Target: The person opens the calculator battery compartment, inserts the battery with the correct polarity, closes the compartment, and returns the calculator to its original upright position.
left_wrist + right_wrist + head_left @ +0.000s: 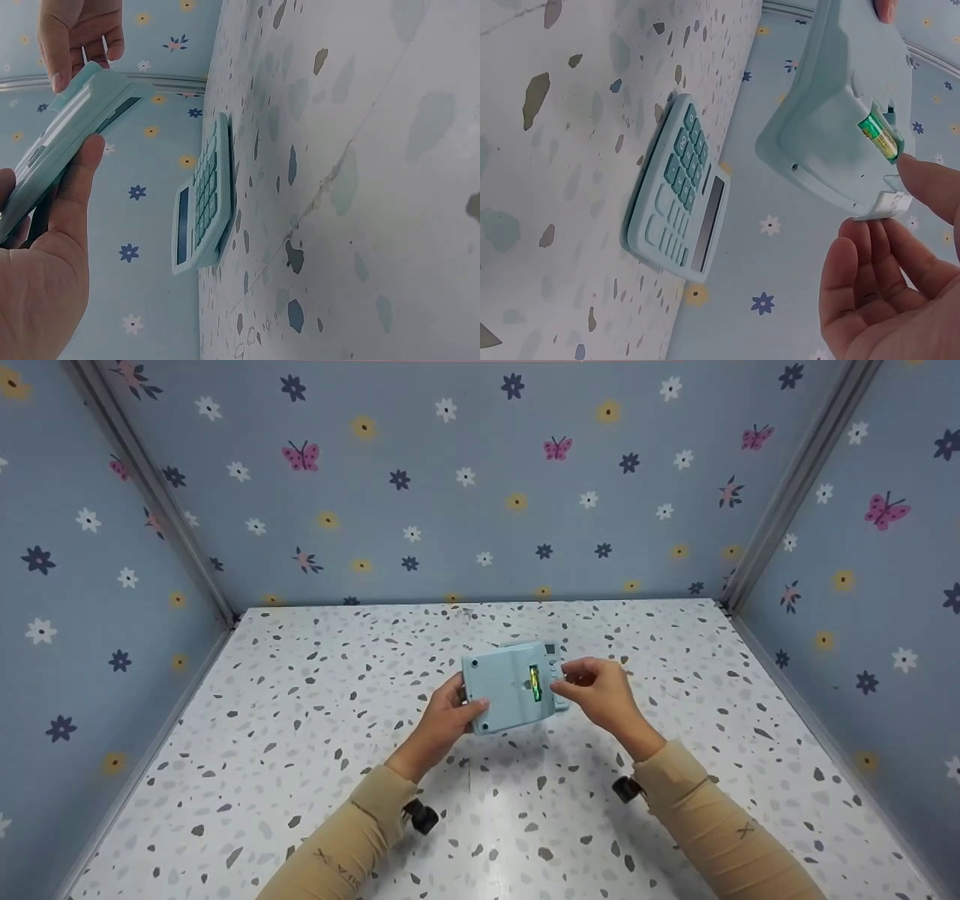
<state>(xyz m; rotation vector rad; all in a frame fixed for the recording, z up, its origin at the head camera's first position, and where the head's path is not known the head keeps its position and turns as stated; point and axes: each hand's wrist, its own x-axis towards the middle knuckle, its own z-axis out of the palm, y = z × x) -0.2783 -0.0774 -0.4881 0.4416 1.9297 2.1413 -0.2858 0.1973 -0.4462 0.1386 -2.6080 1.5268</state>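
My left hand (442, 724) grips a light blue calculator (501, 690) by its left end, thumb over the back, which faces up toward the head camera. In the right wrist view a green and gold battery (879, 138) lies in the uncovered slot in that back. My right hand (604, 694) is at the calculator's right end, its thumb beside the battery. Between right thumb and fingers is a small pale battery cover (891, 204) with a white patch. The calculator's keys face away from the head view; a dark display strip (120, 112) shows from the left wrist.
A second light blue calculator (682, 187) lies keys up on the speckled white table (337, 682), beyond the held one and partly hidden by it in the head view. Flower-patterned blue panels (480, 510) wall the table at the back and both sides.
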